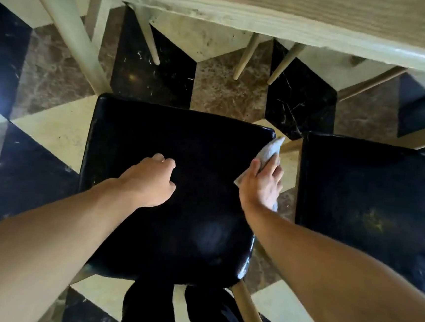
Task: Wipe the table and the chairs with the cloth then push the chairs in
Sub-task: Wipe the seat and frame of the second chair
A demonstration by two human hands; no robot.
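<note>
The small pale grey folded cloth [268, 153] sits under the right hand [262, 184], pressed against the right-hand edge of the glossy black padded square chair seat [168, 182]; its far corner pokes out beyond the fingertips and a scrap shows below the wrist. That hand lies fairly flat, fingers curved over the cloth and holding it down. The left hand [150, 178] rests near the middle of the same seat with its fingers curled under; it appears to hold nothing, only steadying the chair.

The step looks to be wiping this seat's side edge. To do it well, I would keep the palm flat so the whole cloth stays in contact, run it along the rim from far corner to near, and keep the left hand bracing so the chair does not slide.

Just right of the cloth hand stands a second black padded seat [367, 197], seemingly next. Beyond both hands runs the pale wooden worktop [296, 11], over a black, brown and cream marble floor [225, 90].
</note>
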